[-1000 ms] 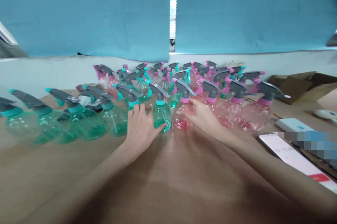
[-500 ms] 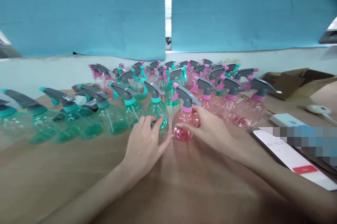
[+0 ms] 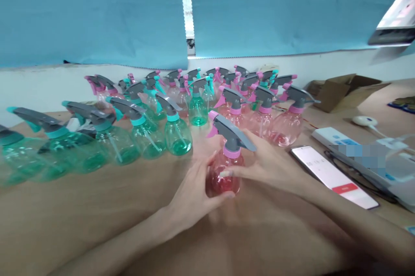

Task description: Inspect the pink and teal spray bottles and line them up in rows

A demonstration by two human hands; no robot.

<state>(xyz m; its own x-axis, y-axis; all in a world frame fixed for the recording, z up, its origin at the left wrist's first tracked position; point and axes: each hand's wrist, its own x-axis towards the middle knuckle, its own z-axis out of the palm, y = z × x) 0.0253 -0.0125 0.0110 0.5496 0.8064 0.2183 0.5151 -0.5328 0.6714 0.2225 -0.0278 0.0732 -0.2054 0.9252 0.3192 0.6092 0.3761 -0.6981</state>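
Observation:
Between my two hands stands a clear pink spray bottle (image 3: 231, 161) with a grey trigger head and a pink collar. My right hand (image 3: 264, 161) wraps it from the right, thumb across its front. From the left, my left hand (image 3: 197, 187) cups its lower side, thumb near the base; its other fingers are partly hidden behind the bottle. Left of it, a green spray bottle (image 3: 178, 137) ends a slanting row of green ones. Behind my right hand are more pink bottles, the nearest one a pink spray bottle (image 3: 287, 124).
Several pink and green spray bottles crowd the back of the wooden table (image 3: 97, 215) by the wall. To the right are a phone (image 3: 333, 176), a white power strip (image 3: 340, 137), a white corded device (image 3: 365, 121) and a cardboard box (image 3: 343, 90). A blue curtain (image 3: 97, 12) hangs behind.
My left hand has moved from beside the green bottle onto the pink bottle. The pink bottle, in my right hand, is now closer to me. The view has turned to the right.

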